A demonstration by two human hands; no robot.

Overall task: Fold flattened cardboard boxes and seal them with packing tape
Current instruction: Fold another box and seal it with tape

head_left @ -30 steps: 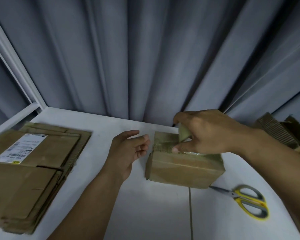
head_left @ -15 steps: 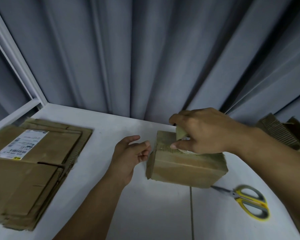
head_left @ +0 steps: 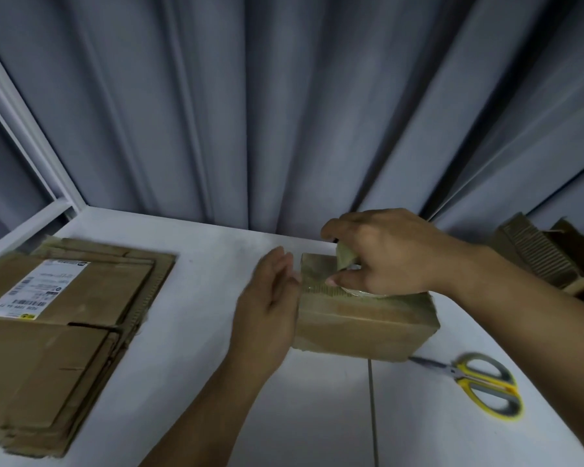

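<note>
Your right hand (head_left: 388,254) gripped the tape roll (head_left: 346,261) atop the folded box (head_left: 361,321) at mid-table (head_left: 182,348), with your flat-fingered left hand (head_left: 267,308) bracing its left end; best practice called for drawing tape taut along the seam.

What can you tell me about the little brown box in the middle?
The cardboard box is brown, folded up and closed, sitting on the white table. The left hand seems to lie flat against its left end; the right hand holds a tape roll on its top. Scissors point at its near right corner.
</note>
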